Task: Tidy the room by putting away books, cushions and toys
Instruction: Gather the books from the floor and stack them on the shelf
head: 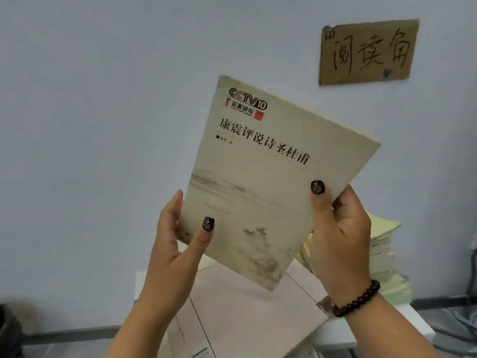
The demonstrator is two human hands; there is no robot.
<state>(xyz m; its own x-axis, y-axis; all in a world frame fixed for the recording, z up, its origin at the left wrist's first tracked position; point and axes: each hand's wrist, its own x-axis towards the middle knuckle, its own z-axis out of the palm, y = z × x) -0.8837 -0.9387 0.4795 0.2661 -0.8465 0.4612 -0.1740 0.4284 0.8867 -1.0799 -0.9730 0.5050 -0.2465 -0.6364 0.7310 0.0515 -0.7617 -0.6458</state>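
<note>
Beige paper cover, stained and worn at the lower edge: that is the book [268,182] under handling, raised in front of a pale wall and tilted so its top leans to the right. Starting at the left of the view, a dark object [10,329] sits low near the floor, too blurred to identify. Next, the left hand [178,244] holds the book's lower left edge, thumb laid on the cover and fingers behind it, loosely curled round the edge. The book itself is clear of every surface, carried by both hands above a white shelf top [374,329]. Beneath it lies a pinkish book [247,313] flat on that shelf top, already set down. To the right, the right hand [340,241] grips the book's lower right side, thumb pressed on the cover and fingers wrapped behind; a dark bead bracelet [358,298] circles the wrist. Further right, a stack of yellowish books [387,259] stands on the shelf top against the wall, which suggests part of the book sorting is done. Above it, a cardboard sign [366,51] with handwritten characters is fixed to the wall. Assessment: this book is not yet placed. No cushions or toys are in view, so their status cannot be judged.
</note>
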